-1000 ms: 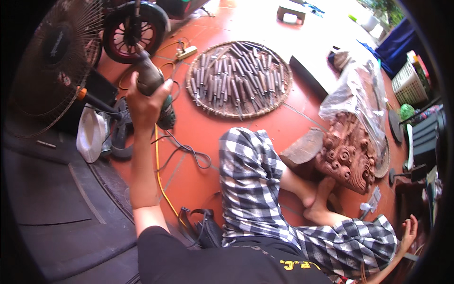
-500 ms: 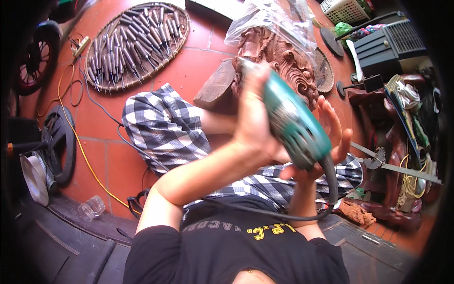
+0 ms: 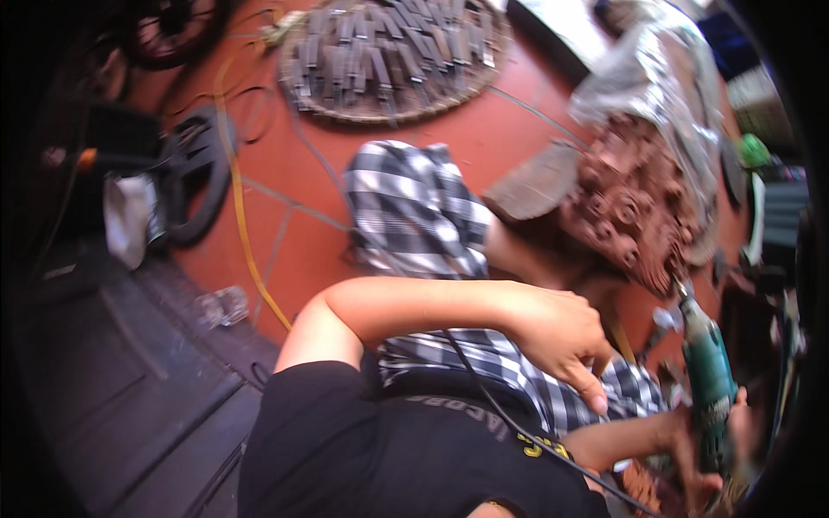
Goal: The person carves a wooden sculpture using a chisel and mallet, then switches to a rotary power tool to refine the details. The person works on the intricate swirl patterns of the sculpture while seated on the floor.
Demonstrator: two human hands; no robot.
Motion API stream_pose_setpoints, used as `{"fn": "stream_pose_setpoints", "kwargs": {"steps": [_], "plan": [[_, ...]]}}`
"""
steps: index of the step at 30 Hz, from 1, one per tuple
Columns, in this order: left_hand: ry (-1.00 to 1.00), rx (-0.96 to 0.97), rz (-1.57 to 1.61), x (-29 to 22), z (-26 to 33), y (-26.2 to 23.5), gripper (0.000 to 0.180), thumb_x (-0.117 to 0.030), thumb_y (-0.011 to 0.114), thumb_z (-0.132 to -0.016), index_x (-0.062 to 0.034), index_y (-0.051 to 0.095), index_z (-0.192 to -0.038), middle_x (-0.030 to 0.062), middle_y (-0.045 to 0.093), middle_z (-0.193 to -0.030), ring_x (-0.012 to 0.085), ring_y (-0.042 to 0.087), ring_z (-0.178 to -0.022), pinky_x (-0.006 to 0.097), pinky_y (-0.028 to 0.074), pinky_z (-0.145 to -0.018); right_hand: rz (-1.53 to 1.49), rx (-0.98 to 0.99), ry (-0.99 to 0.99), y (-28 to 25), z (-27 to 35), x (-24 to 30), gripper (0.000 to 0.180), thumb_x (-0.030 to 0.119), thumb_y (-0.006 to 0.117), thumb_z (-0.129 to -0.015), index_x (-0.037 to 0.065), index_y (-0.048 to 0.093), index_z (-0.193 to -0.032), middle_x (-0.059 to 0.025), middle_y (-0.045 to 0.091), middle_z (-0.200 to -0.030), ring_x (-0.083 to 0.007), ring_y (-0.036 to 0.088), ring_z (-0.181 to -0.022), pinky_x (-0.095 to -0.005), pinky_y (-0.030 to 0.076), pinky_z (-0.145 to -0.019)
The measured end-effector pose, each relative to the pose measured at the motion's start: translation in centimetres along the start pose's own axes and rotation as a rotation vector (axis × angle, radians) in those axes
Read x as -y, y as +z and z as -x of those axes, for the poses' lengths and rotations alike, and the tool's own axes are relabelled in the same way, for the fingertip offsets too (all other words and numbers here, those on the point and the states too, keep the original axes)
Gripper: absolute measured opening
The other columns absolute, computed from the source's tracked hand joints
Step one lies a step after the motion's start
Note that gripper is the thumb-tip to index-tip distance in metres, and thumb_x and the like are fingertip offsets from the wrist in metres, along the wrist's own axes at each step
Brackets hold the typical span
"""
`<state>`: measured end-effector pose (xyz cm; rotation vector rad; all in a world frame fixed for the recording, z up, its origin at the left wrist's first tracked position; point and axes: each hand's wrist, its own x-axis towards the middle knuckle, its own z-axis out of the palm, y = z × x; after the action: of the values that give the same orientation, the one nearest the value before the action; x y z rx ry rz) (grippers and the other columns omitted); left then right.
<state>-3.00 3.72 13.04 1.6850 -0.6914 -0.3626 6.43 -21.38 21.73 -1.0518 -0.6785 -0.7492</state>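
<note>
My right hand (image 3: 704, 445) is wrapped round the rear of a green die grinder (image 3: 711, 367), at the right. The grinder stands nearly upright, its metal nose toward the carved wooden piece (image 3: 635, 198); whether its tip touches the wood I cannot tell. My left hand (image 3: 566, 341) hangs bent at the wrist above my lap, empty, its thumb and fingers loosely apart. A black cord (image 3: 492, 393) runs beneath my left forearm and across my shirt. Swirling reliefs cover the reddish-brown carving, which lies beyond my knees, partly under clear plastic sheeting (image 3: 643, 73).
A round woven tray (image 3: 397, 112) full of wooden-handled chisels sits on the red tile floor. A flat wooden block (image 3: 535, 183) lies beside the carving. At the left are a yellow cable (image 3: 237, 198), a clear plastic cup (image 3: 226, 306) and a black round base (image 3: 207, 173).
The grinder has moved right and down, from in front of me to my right side. My left hand has let go of it; my right hand now holds it. My view has turned left.
</note>
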Motion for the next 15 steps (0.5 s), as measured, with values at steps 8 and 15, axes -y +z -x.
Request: {"fn": "stream_pose_setpoints", "kwargs": {"steps": [8,15], "plan": [[-0.991,-0.45,-0.179,3.2,20.4,-0.5,0.037,-0.038,0.071,-0.096,-0.0045,0.078,-0.081,0.0159,0.066,-0.067,0.0273,0.065,-0.059,0.038,0.049,-0.057,-0.148,0.253,0.006,-2.7,-3.5,-3.6,0.04,0.054,0.052,-0.1,0.015,0.059,-0.101,-0.0035,0.07,-0.084,-0.0242,0.072,-0.076,-0.0452,0.052,-0.075],[-1.143,-1.406,-0.703,7.3,37.6,-1.4,0.039,-0.041,0.079,-0.087,-0.0026,0.078,-0.079,0.0077,0.07,-0.069,0.022,0.066,-0.069,0.039,0.05,-0.076,-0.148,0.225,-0.03,-2.4,-1.4,-4.0,0.047,0.053,0.045,-0.102,0.009,0.061,-0.096,-0.0084,0.071,-0.082,-0.0263,0.072,-0.073,-0.045,0.055,-0.071]]}}
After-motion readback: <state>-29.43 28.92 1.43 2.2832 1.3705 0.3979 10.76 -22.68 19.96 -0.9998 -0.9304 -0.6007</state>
